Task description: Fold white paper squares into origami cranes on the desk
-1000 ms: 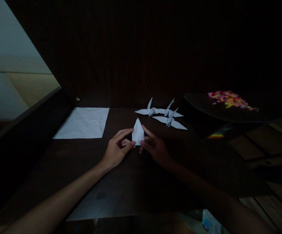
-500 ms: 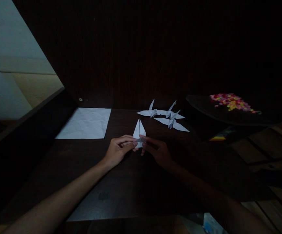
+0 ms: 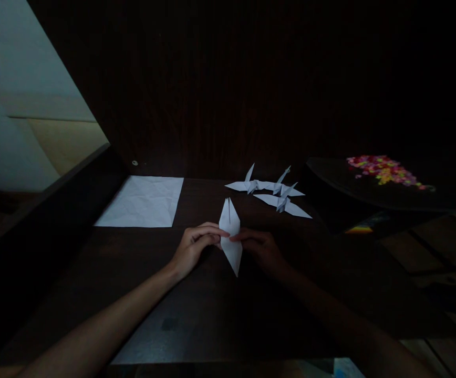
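A white folded origami paper (image 3: 231, 254) lies between my hands, long and diamond-shaped, with one point towards me and a slit in its far end. My left hand (image 3: 196, 242) grips its left edge, the index finger lying over the paper and the thumb beside it. From the other side, my right hand (image 3: 260, 245) holds the right edge, its fingertips on the paper's middle; it is in deep shadow. Just beyond are several white paper cranes, among them a near crane (image 3: 283, 203) and a back left crane (image 3: 251, 185).
A creased white paper sheet (image 3: 141, 202) lies flat at the left of the dark wooden table (image 3: 173, 315). A dark panel (image 3: 196, 94) rises behind. At the right, a black curved object (image 3: 330, 181) carries a colourful flower-like pattern (image 3: 387, 170). A low dark ledge (image 3: 54, 210) borders the left.
The near flap of the folded paper has come down towards me, so the paper is now a long diamond. Both hands now hold its sides at the middle. The view has shifted slightly.
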`<state>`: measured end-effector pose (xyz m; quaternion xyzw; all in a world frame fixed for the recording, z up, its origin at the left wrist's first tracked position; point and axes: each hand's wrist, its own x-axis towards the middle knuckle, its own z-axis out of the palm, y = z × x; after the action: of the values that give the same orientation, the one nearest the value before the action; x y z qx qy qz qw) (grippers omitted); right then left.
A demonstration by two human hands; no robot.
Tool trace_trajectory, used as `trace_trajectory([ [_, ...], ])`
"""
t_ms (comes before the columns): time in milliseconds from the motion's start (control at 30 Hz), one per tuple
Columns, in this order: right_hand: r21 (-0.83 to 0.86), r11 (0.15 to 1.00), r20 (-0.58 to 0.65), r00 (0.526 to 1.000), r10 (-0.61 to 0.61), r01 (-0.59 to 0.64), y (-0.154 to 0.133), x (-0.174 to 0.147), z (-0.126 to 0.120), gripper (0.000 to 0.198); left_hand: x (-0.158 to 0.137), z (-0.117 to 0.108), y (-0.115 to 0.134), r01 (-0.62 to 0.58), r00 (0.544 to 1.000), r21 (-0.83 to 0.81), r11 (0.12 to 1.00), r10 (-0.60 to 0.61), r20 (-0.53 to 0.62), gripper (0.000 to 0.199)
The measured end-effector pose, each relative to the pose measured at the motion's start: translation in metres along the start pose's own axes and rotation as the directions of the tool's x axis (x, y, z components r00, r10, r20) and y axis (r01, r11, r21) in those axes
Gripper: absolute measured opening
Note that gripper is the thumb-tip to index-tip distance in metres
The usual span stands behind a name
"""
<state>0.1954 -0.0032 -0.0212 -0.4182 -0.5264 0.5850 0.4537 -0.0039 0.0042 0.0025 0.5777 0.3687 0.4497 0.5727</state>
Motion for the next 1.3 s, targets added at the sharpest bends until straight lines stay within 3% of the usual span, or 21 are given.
trace_trajectory([
  [133, -0.062, 0.998, 0.061, 0.998, -0.017, 0.021, -0.003, 0.0, -0.001, 0.02, 0.001, 0.003, -0.002, 0.042, 0.997, 0.062, 0.997, -0.038, -0.062, 0.02],
  [300, -0.229, 0.972, -0.071, 0.995, -0.065, 0.047, -0.009, 0.0, 0.006, 0.022, -0.001, 0.008, -0.004, 0.076, 0.995, -0.018, 0.997, -0.077, -0.059, 0.026],
  [500, -0.226, 0.968, -0.129, 0.982, -0.141, 0.11, -0.011, 0.0, 0.011, 0.032, 0.001, 0.007, -0.009, 0.036, 0.996, -0.14, 0.989, -0.046, -0.07, 0.035],
  [667, -0.238, 0.962, -0.141, 0.975, -0.171, 0.134, -0.011, -0.001, 0.011, 0.034, 0.003, 0.006, -0.009, 0.112, 0.991, -0.226, 0.968, -0.126, -0.05, 0.048],
  [800, -0.239, 0.958, -0.131, 0.973, -0.191, 0.156, -0.012, -0.001, 0.01, 0.036, 0.002, 0.006, -0.008, 0.11, 0.993, -0.206, 0.972, -0.117, -0.023, 0.048],
  [1067, -0.153, 0.982, -0.106, 0.986, -0.127, 0.11, -0.008, 0.002, 0.009, 0.042, 0.001, 0.006, -0.009, 0.026, 0.996, -0.148, 0.989, -0.039, -0.086, 0.045],
  [1300, -0.149, 0.986, -0.11, 0.989, -0.096, 0.079, -0.01, 0.001, 0.008, 0.046, 0.002, 0.006, -0.009, 0.035, 0.996, -0.135, 0.99, -0.046, -0.08, 0.047],
])
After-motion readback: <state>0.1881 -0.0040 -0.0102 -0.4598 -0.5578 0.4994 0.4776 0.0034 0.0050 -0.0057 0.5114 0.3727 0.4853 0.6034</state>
